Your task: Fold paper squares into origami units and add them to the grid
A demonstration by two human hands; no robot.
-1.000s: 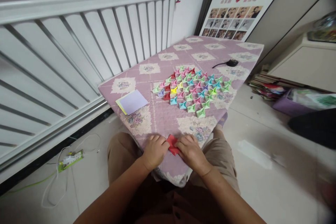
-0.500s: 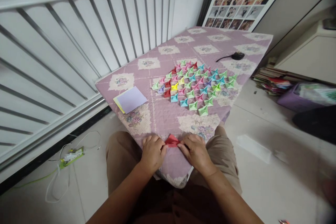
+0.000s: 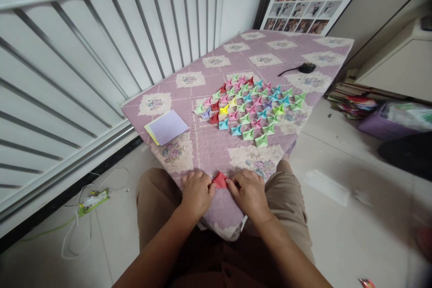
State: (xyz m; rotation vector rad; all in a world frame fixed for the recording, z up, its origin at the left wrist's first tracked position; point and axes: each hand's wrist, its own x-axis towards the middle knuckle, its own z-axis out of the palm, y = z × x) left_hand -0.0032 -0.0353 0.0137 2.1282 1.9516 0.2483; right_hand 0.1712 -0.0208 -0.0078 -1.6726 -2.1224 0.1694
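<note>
A small red folded paper [image 3: 220, 180] lies at the near end of the table, between my two hands. My left hand [image 3: 198, 192] pinches its left corner with the thumb and curled fingers. At its right corner, my right hand [image 3: 247, 190] grips the paper, thumb on the edge. Farther up the cloth stand rows of folded paper pieces [image 3: 257, 102] in green, pink, blue, red and yellow. To the left lies a stack of flat square sheets [image 3: 168, 128], lilac on top with yellow showing beneath.
The table [image 3: 209, 144] has a purple floral cloth and narrows toward me. A black object with a cord [image 3: 306, 68] lies at its far right. A white radiator [image 3: 111, 49] borders the left side; a power strip [image 3: 94, 201] is on the floor.
The red paper shows a flatter, more triangular face than before, and my right thumb has shifted slightly left along it. The view has moved a little.
</note>
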